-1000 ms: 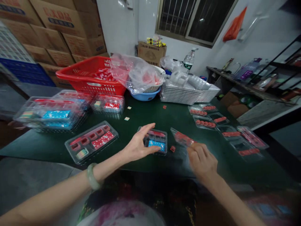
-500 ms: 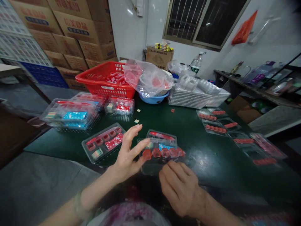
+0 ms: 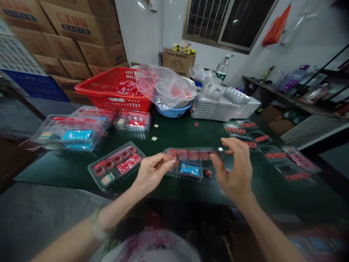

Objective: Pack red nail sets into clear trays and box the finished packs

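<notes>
A clear plastic tray (image 3: 193, 154) with a row of red cup-shaped pieces is held up level between my two hands. My left hand (image 3: 154, 171) pinches its left end, fingers closed. My right hand (image 3: 236, 167) grips the right end between thumb and fingers. Behind and below it lies another clear tray holding a blue dotted packet (image 3: 190, 169), partly hidden. A small red piece (image 3: 208, 173) sits beside that tray. To the left of my left hand lies an open clear tray (image 3: 102, 185) with a red dotted packet (image 3: 129, 163), red pieces and a striped stack.
Stacked filled boxes (image 3: 71, 134) stand at the left, before a red basket (image 3: 109, 95). A blue basin (image 3: 174, 112) under plastic bags and stacked clear trays (image 3: 215, 109) stand behind. Trays with red pieces (image 3: 275, 155) line the right side. Paper squares (image 3: 154, 138) lie mid-table.
The tray with red pieces has risen off the table and levelled. My right hand has moved up and right to its end; my left hand has closed on the other end. The view has shifted slightly.
</notes>
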`<action>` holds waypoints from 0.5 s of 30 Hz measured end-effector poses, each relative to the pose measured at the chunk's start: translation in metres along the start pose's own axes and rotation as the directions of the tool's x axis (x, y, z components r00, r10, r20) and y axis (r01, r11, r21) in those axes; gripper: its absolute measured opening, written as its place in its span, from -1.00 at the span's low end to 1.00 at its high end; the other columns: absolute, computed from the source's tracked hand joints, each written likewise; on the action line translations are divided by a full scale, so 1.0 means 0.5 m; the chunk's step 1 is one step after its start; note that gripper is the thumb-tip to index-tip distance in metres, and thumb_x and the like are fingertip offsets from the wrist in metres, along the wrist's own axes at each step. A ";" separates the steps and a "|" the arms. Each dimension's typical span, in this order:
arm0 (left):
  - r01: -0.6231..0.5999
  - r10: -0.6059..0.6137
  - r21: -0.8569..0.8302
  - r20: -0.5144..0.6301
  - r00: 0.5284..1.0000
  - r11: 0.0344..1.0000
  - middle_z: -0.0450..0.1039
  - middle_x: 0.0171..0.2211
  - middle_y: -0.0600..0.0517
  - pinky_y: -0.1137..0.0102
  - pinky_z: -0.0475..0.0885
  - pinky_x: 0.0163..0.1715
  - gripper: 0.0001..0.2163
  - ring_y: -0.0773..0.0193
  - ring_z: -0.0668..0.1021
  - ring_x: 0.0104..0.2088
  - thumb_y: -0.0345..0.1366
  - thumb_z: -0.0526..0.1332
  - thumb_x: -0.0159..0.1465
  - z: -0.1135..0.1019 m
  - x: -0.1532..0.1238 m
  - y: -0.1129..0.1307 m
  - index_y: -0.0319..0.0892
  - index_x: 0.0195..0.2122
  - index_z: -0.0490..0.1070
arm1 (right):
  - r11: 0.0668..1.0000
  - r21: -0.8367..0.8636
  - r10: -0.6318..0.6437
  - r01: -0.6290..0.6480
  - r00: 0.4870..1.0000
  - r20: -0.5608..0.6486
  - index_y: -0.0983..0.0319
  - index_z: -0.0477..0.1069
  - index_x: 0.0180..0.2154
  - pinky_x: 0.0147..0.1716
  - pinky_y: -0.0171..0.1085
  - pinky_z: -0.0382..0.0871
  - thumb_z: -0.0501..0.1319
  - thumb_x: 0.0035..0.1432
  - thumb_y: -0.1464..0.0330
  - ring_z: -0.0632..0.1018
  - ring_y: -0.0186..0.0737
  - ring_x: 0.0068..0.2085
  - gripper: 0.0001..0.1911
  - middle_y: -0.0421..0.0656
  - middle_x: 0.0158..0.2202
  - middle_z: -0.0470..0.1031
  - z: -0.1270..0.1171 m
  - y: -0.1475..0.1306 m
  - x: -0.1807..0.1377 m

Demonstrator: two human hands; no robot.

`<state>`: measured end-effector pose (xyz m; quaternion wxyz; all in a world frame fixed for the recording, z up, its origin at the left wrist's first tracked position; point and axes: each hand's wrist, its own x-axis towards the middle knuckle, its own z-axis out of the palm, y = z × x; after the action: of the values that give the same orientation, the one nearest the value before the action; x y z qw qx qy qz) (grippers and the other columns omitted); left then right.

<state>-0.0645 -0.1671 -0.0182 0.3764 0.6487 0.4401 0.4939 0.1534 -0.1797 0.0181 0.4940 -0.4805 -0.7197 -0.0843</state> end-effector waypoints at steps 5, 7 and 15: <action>0.330 -0.321 -0.036 0.151 0.935 0.943 0.40 -0.57 0.06 0.46 0.30 -0.62 -0.68 0.34 0.43 -0.61 -0.04 0.12 0.17 0.016 0.036 -0.030 -0.23 -0.48 0.32 | 0.841 0.260 0.410 -0.474 0.873 0.265 0.29 0.34 -0.10 -0.48 -0.34 0.35 0.10 0.12 0.27 0.43 -0.33 -0.45 -0.67 -0.18 -0.43 0.39 0.076 0.097 -0.028; 0.262 -0.315 0.292 0.149 0.937 0.920 0.31 -0.66 0.08 0.48 0.18 -0.65 -0.60 0.34 0.38 -0.63 0.04 0.10 0.14 0.007 0.054 -0.054 -0.22 -0.59 0.28 | 0.809 0.234 0.457 -0.538 0.828 0.325 0.33 0.38 -0.13 -0.49 -0.32 0.33 0.11 0.09 0.24 0.42 -0.32 -0.49 -0.64 -0.19 -0.50 0.39 0.114 0.131 -0.046; -0.024 -0.328 0.895 0.188 0.926 0.445 0.41 -0.55 -0.09 0.38 0.23 -0.53 -0.39 0.13 0.48 -0.47 0.22 -0.18 0.15 -0.005 0.092 -0.115 -0.22 -0.53 0.39 | 0.849 -0.109 0.513 -0.517 0.757 0.405 0.31 0.45 -0.18 -0.33 -0.24 0.30 0.13 0.02 0.28 0.44 -0.23 -0.40 -0.66 -0.13 -0.46 0.41 0.180 0.184 -0.081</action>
<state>-0.0726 -0.1045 -0.0563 0.0965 0.7792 0.6181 0.0386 0.1698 -0.1024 -0.0912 0.3340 -0.6639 -0.6489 0.1632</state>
